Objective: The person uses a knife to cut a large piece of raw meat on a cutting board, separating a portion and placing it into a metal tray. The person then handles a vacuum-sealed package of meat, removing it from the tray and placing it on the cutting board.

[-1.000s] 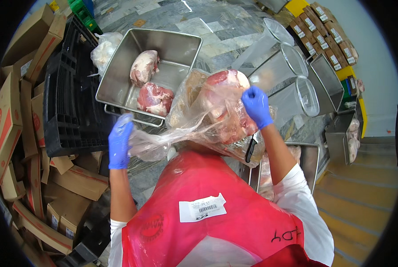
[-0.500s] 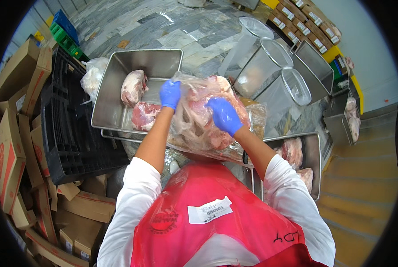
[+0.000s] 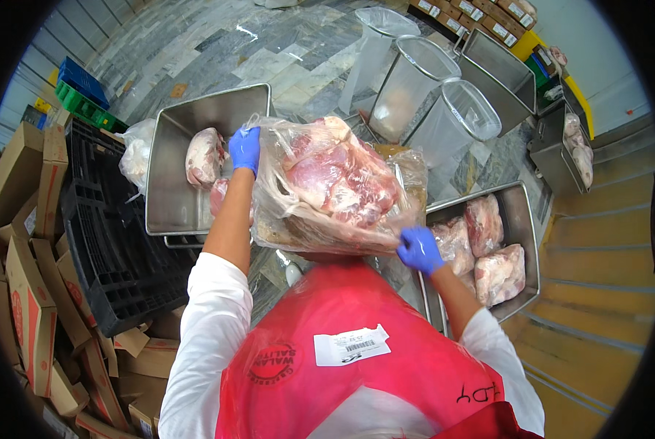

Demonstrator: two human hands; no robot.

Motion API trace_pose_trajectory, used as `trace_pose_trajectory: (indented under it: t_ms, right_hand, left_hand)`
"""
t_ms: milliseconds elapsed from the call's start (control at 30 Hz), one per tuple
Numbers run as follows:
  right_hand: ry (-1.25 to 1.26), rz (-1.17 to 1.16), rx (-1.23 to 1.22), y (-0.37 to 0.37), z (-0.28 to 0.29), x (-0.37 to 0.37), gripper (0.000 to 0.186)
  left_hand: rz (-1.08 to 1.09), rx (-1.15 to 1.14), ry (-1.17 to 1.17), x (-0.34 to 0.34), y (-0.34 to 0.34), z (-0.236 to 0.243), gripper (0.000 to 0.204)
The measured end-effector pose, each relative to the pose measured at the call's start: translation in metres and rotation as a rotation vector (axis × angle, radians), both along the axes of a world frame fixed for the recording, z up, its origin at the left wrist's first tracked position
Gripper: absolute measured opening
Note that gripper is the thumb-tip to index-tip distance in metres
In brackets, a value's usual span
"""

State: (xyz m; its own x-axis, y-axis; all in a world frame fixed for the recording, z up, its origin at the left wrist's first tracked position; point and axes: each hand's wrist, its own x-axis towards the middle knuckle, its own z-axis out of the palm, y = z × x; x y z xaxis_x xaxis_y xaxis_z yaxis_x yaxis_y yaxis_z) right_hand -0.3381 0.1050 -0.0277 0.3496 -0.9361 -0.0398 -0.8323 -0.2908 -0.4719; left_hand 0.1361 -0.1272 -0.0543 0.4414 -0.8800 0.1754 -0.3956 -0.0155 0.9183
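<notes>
A large piece of raw meat [image 3: 338, 175] lies in front of me, with a clear plastic bag [image 3: 275, 212] spread around and under it. My left hand [image 3: 245, 150], in a blue glove, is closed on the bag's upper left edge. On the near right, my gloved right hand [image 3: 420, 250] pinches the bag's lower right edge. The plastic is stretched between both hands, and the meat's top is largely uncovered. To the left, a steel tub [image 3: 174, 139] holds pieces of meat. Another steel tub [image 3: 529, 219] on the right holds several bagged meat pieces [image 3: 499, 275].
A black plastic pallet [image 3: 115, 227] stands at left beside piled cardboard boxes [image 3: 31, 314]. Clear tall bins [image 3: 423, 66] stand beyond the meat, with a steel container [image 3: 499, 69] behind them. A white plastic bag [image 3: 137, 154] hangs beside the left tub.
My hands have moved apart, the left one outward and the right one down and right. The plastic has been drawn off the meat's top. More of the right tub shows.
</notes>
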Motion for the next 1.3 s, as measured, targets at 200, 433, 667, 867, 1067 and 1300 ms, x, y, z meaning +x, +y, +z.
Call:
trace_pose_trajectory:
  t_ms: [200, 433, 667, 867, 1067, 1300]
  right_hand:
    - [-0.150, -0.297, 0.260, 0.051, 0.003, 0.012, 0.020]
    - [-0.208, 0.048, 0.392, 0.026, 0.018, 0.040, 0.019]
    - [-0.226, 0.341, 0.193, 0.019, 0.000, 0.051, 0.012]
    - [-0.097, 0.351, 0.011, 0.006, 0.018, 0.064, 0.018]
    - [-0.353, 0.332, -0.062, -0.017, 0.071, 0.153, 0.059]
    - [-0.221, 0.616, -0.294, -0.027, 0.027, 0.227, 0.068]
  left_hand:
    - [-0.178, 0.515, 0.271, -0.032, 0.121, -0.074, 0.037]
    - [-0.530, 1.009, 1.028, -0.113, 0.191, -0.061, 0.046]
    - [-0.119, 0.705, 0.980, -0.044, 0.207, -0.118, 0.030]
    - [0.081, 0.461, 0.720, -0.002, 0.200, -0.110, 0.026]
    - [-0.069, 0.462, 0.475, -0.054, 0.210, -0.052, 0.025]
    - [-0.115, 0.710, 1.424, -0.079, 0.213, 0.020, 0.054]
